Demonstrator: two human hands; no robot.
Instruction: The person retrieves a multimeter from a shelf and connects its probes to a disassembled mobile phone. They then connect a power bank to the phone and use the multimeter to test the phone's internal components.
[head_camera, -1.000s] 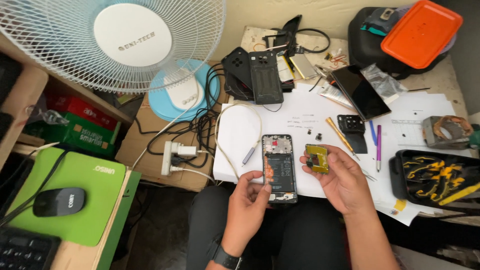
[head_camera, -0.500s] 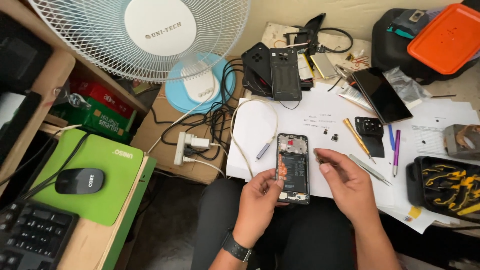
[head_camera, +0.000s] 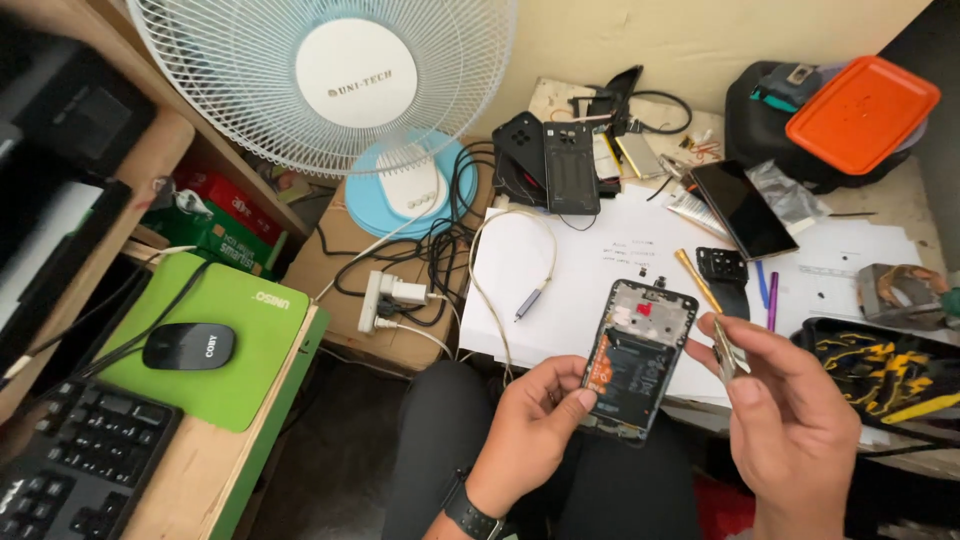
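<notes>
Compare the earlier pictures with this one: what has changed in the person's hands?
The right hand let go of the small yellow-green part and now pinches slim metal tweezers beside the opened black phone. The left hand still grips that phone.

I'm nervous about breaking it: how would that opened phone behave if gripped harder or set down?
The opened phone looks stiff and flat, so unlikely to roll. Its exposed insides suggest it is fragile. The left hand pinches only its edge, so it might slip.
</notes>
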